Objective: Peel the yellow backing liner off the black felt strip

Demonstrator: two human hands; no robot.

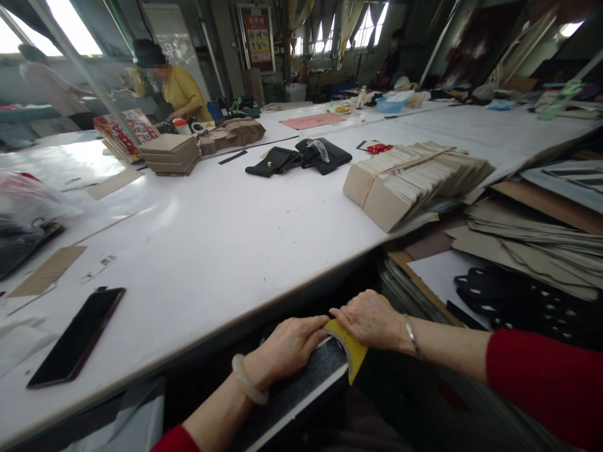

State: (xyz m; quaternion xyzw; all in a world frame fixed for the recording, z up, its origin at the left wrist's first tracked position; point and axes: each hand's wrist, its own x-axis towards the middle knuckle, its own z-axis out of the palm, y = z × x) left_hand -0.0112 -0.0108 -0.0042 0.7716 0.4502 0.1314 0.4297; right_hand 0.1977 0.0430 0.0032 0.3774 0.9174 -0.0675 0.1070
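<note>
Yellow sheet (354, 355) curled over black board (301, 388).
</note>
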